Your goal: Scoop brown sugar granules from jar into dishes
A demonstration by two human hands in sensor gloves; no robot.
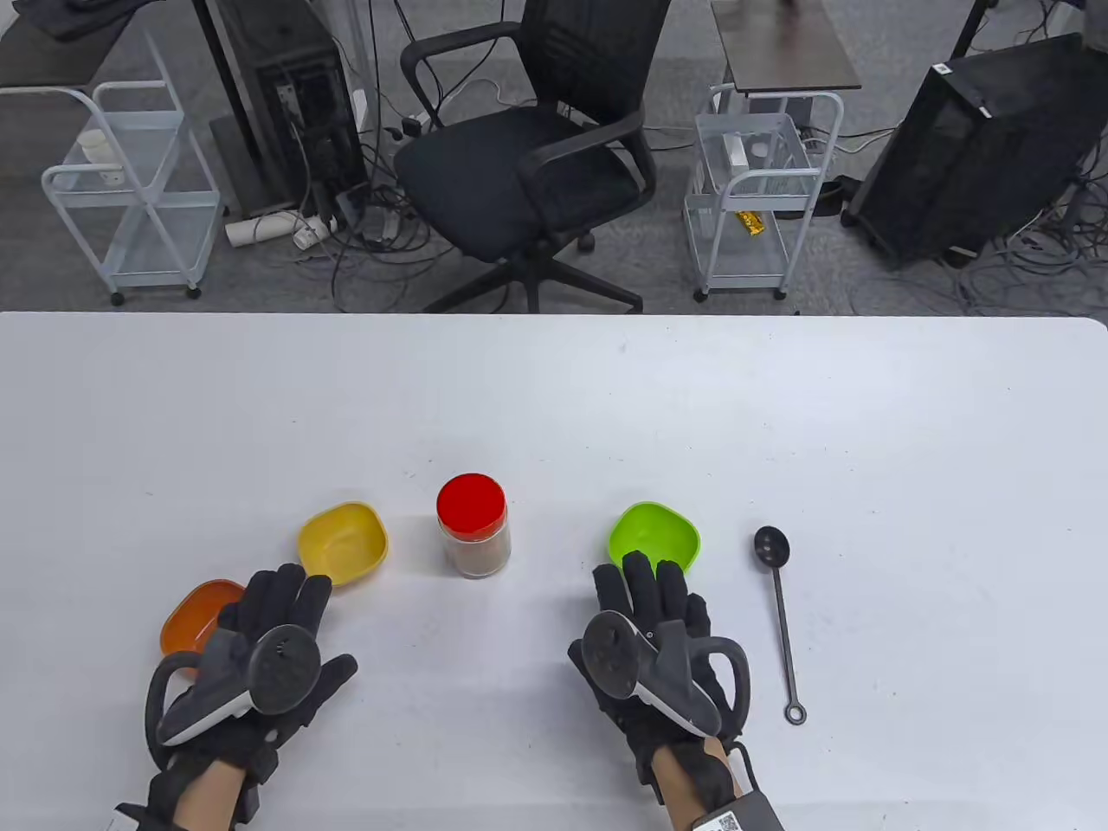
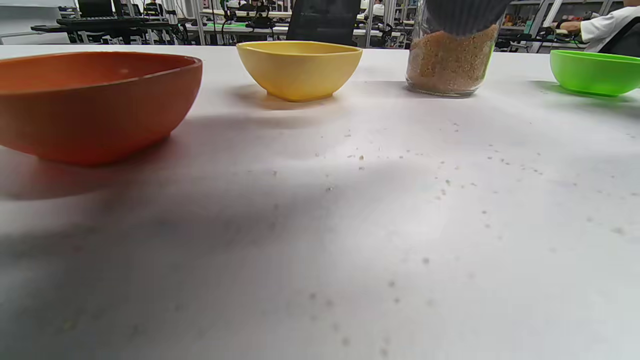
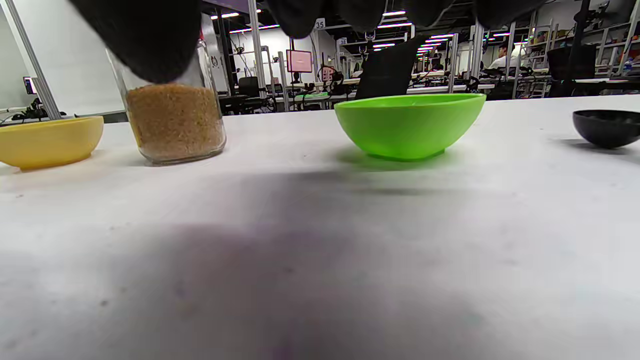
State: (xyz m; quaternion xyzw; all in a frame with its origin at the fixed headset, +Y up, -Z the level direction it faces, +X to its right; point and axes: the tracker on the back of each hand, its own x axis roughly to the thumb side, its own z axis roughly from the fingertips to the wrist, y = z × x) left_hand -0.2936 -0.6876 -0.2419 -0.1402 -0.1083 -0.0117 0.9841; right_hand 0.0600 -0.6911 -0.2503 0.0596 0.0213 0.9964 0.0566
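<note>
the table (image 1: 554, 415) is white, faintly speckled with brown grains in the left wrist view. the jar (image 1: 473, 537) is clear with a red lid (image 1: 471, 504) and golden-brown sugar (image 3: 174, 120) inside. one dish is orange (image 1: 195, 615), one yellow (image 1: 343, 541), one bright green (image 1: 655, 535). the spoon (image 1: 777, 597) is black. both gloves, left hand (image 1: 260, 640) and right hand (image 1: 653, 640), are black, with grey-and-black trackers.

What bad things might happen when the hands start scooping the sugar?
The jar is tall and narrow with its red lid still on; twisting it off one-handed might tip it. The spoon has a small bowl, so granules could spill on the way to the orange dish, the farthest from the jar. The green dish sits just past the right hand and could get bumped.
</note>
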